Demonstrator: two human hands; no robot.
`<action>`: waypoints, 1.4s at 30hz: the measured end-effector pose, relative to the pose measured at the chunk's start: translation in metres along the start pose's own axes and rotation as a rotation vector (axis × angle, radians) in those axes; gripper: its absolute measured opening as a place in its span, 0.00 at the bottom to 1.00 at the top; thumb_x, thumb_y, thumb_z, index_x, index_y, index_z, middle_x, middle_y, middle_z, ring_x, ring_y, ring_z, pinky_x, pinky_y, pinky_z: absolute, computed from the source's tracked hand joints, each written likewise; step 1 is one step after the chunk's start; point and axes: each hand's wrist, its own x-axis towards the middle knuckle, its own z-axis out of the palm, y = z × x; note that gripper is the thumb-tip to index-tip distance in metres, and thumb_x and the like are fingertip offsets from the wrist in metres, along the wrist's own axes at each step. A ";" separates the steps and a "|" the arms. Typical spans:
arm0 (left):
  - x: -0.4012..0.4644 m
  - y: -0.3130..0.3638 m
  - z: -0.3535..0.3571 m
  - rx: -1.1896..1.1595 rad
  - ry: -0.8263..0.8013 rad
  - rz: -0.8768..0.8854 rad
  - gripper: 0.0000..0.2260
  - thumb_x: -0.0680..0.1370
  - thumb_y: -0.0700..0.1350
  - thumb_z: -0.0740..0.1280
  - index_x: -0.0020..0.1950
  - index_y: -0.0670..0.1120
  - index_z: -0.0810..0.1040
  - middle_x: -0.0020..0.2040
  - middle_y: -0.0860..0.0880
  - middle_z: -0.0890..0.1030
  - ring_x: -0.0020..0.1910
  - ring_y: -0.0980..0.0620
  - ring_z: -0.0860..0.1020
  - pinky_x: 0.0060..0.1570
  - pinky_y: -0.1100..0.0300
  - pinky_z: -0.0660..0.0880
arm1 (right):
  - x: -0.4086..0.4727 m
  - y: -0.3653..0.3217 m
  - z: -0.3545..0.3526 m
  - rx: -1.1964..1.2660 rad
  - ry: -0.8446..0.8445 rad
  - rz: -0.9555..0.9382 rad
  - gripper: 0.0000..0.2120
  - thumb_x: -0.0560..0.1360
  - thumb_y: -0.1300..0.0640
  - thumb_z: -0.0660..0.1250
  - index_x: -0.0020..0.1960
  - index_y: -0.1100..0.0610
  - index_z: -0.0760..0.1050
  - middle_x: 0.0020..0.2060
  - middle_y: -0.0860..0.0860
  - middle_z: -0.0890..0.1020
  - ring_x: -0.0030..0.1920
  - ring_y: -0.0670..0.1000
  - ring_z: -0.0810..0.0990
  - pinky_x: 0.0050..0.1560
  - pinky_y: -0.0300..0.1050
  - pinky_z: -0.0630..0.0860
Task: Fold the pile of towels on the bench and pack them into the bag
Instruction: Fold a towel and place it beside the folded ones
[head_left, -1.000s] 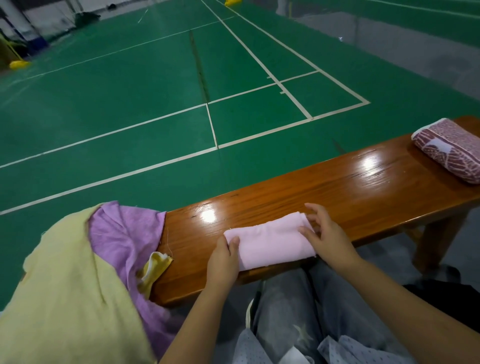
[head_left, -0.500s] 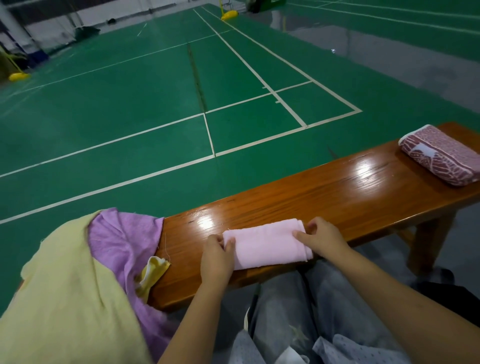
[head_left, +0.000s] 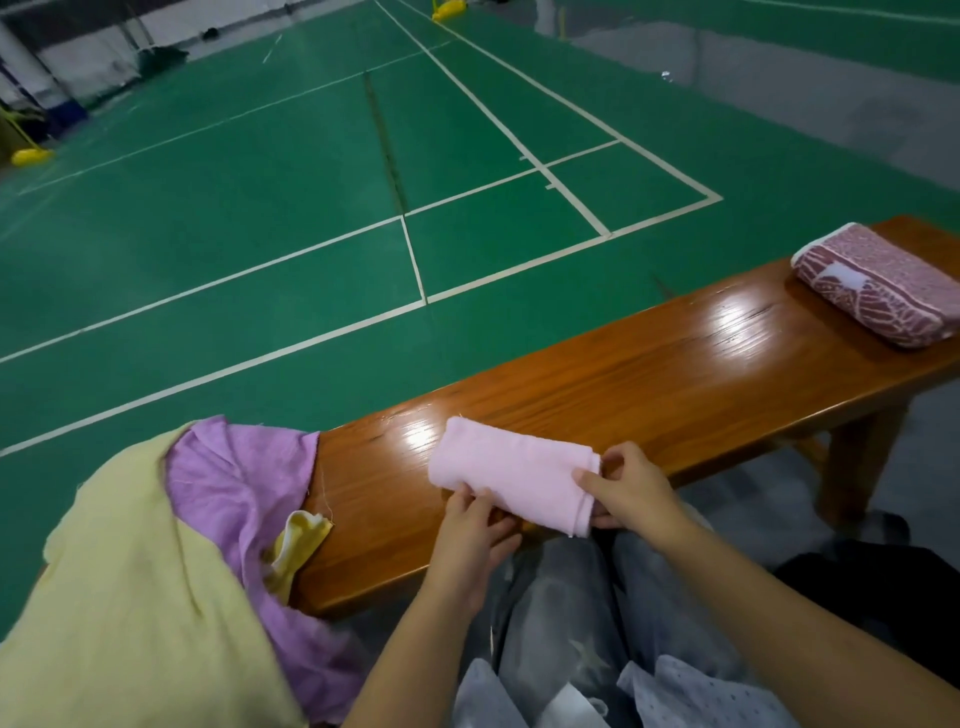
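Observation:
A folded pink towel (head_left: 511, 467) is held just above the near edge of the wooden bench (head_left: 649, 384). My left hand (head_left: 470, 535) pinches its near left corner from below. My right hand (head_left: 631, 486) grips its right end, thumb on top. A pile of unfolded towels lies at the bench's left end: a yellow towel (head_left: 109, 587) over a purple towel (head_left: 239, 483). A folded maroon patterned towel (head_left: 878, 283) rests at the far right of the bench. A dark bag (head_left: 872, 587), partly hidden by my right forearm, sits on the floor at the right.
The bench's middle is bare, glossy wood. Beyond it stretches a green court floor (head_left: 311, 182) with white lines. My knees in grey trousers (head_left: 587, 623) press close to the bench's near edge. A bench leg (head_left: 857, 457) stands at the right.
The pink towel has come up off the bench and turned slightly, its right end toward me. Both hands shifted from pressing it flat to holding its ends.

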 end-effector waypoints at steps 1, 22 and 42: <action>0.003 0.004 0.007 0.022 -0.025 -0.001 0.25 0.82 0.46 0.60 0.78 0.50 0.56 0.68 0.44 0.71 0.63 0.41 0.74 0.59 0.46 0.76 | 0.002 0.001 -0.004 0.008 0.004 0.010 0.25 0.74 0.55 0.71 0.65 0.59 0.65 0.55 0.57 0.75 0.50 0.57 0.79 0.36 0.47 0.82; 0.089 0.048 0.268 0.432 -0.428 -0.105 0.28 0.81 0.61 0.54 0.76 0.48 0.57 0.73 0.47 0.67 0.65 0.43 0.75 0.64 0.48 0.74 | 0.077 0.023 -0.200 0.406 0.595 0.081 0.22 0.74 0.52 0.71 0.63 0.55 0.67 0.56 0.53 0.75 0.51 0.54 0.79 0.40 0.46 0.81; 0.104 0.046 0.348 0.180 -0.606 -0.204 0.31 0.79 0.64 0.53 0.78 0.52 0.55 0.76 0.45 0.63 0.70 0.39 0.69 0.67 0.44 0.69 | 0.070 0.025 -0.242 0.365 0.648 0.018 0.25 0.75 0.55 0.69 0.69 0.53 0.64 0.56 0.54 0.77 0.51 0.53 0.80 0.46 0.47 0.80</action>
